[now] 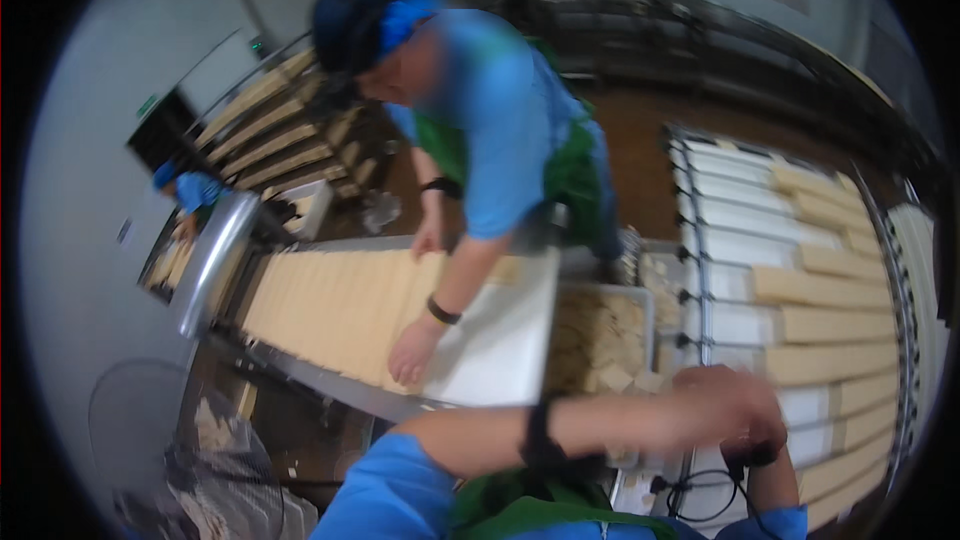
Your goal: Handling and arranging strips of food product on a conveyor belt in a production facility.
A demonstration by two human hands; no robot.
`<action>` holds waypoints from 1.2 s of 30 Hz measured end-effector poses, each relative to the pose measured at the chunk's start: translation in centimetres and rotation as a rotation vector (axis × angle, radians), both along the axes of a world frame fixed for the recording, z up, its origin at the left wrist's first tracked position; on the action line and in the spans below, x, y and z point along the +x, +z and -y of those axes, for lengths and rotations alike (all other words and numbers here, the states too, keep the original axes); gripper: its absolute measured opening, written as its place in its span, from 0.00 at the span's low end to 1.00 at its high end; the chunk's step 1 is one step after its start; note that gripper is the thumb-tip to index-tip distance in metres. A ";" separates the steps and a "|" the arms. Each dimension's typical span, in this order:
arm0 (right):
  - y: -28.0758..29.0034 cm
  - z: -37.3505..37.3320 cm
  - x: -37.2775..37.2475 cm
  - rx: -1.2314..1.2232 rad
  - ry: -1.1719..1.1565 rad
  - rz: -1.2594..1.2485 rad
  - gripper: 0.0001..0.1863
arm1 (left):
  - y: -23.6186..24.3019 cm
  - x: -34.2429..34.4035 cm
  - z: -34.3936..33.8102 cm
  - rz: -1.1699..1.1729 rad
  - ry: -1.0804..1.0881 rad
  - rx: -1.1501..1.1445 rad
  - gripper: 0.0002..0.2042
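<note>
My left hand (705, 405) reaches across to the right, its wrist in a dark band, and is smeared by motion. It overlaps my right hand (765, 428), which is mostly covered. Neither hand's fingers can be made out, nor whether anything is in them. Around my right wrist is a black wrist device (748, 456) with a looped black cable (705, 485). The hands are beside the near-left edge of a slatted conveyor, which carries pale yellow strips (825, 365) laid crosswise on white panels (715, 245).
Opposite me a co-worker (510, 130) in blue and green leans over a table of tightly rowed pale strips (330, 300). A metal roller (218, 262) stands at its left end. A bin (650, 325) of broken pieces sits between table and conveyor. A fan (185, 450) is lower left.
</note>
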State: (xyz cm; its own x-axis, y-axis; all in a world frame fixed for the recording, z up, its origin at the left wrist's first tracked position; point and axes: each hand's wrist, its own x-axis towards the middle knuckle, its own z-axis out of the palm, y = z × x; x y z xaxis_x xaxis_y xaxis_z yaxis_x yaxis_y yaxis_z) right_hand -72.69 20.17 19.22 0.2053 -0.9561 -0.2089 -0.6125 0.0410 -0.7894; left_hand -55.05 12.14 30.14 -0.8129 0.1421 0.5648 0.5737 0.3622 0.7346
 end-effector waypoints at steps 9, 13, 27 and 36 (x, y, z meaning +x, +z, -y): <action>-1.1 9.4 15.2 0.267 0.565 0.089 0.24 | 6.5 8.3 -7.9 -0.011 -0.321 0.071 0.07; -2.1 11.9 20.1 0.283 0.770 0.103 0.25 | 7.2 15.0 -3.2 0.546 -0.390 -0.106 0.08; -13.5 35.1 41.3 -0.429 0.491 -0.214 0.38 | -29.5 46.4 6.6 0.931 1.977 0.228 0.36; -19.7 46.1 42.7 -0.385 0.167 -0.360 0.28 | -26.8 44.4 9.4 0.897 1.899 0.509 0.39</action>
State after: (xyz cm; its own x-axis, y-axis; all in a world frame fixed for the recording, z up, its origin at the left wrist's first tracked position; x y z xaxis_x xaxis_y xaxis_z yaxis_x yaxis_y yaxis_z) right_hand -29.98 -25.88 -0.51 0.3406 -0.9380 0.0639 -0.8201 -0.3297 -0.4677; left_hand -10.68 2.77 3.39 0.2442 -0.9419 -0.2307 -0.6057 -0.3340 0.7222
